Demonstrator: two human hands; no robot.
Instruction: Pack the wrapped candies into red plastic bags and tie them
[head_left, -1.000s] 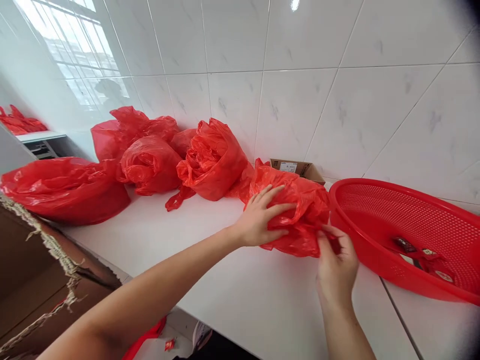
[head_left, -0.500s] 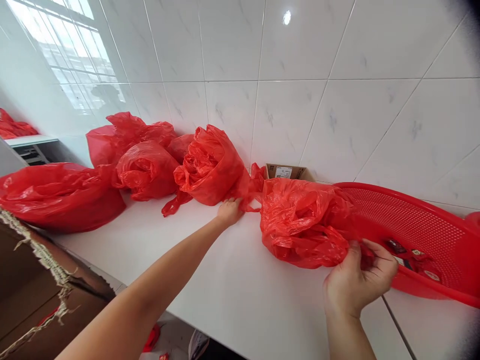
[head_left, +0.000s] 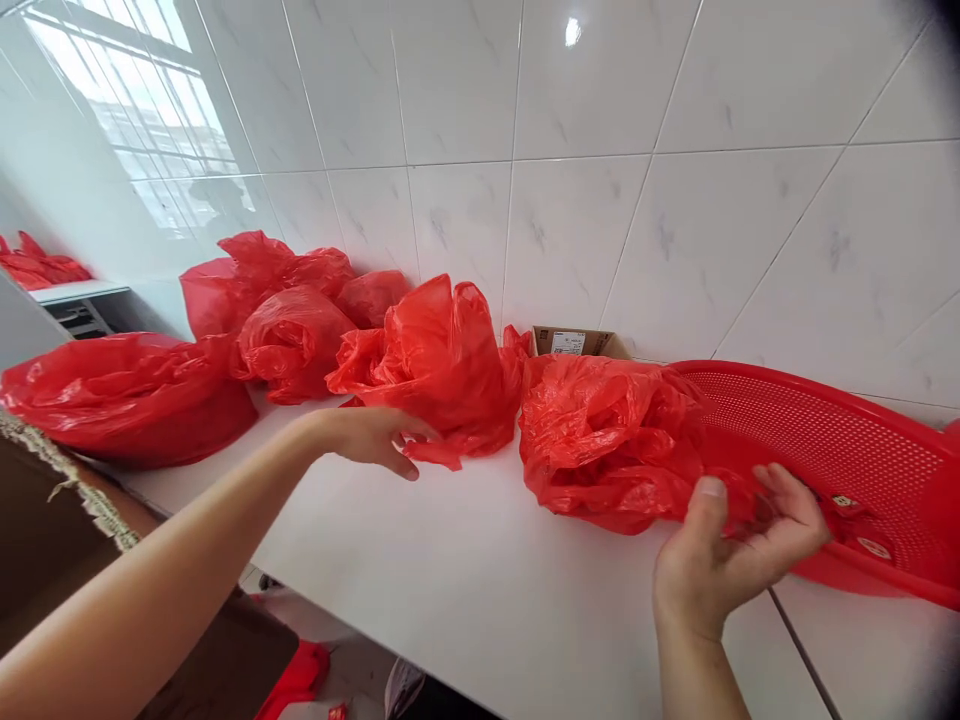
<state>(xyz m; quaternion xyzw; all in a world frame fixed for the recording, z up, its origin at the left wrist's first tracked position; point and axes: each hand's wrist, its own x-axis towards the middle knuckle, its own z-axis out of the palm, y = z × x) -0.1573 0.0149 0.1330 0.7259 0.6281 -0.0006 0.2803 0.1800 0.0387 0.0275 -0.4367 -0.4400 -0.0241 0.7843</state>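
Note:
In the head view my left hand [head_left: 375, 440] is beside a bunched red plastic bag [head_left: 450, 365] on the white table [head_left: 465, 560]. Its thumb and fingers are apart with nothing between them. My right hand [head_left: 739, 560] has its thumb and fingers spread at the right end of another crumpled red plastic bag [head_left: 607, 440]. A loose end of that bag lies just behind the fingers; whether they touch it I cannot tell. Contents of both bags are hidden by the folds.
A red perforated basket [head_left: 817, 400] with small packets in it stands at the right. More red bags [head_left: 127, 400] line the left side. Behind the bags is a small cardboard box [head_left: 570, 342] against the tiled wall. An open carton [head_left: 210, 650] stands at the lower left.
My left hand has moved left and come away from the middle bag, which now stands taller and nearer the right bag. My right hand has loosened its pinch, its fingers opening.

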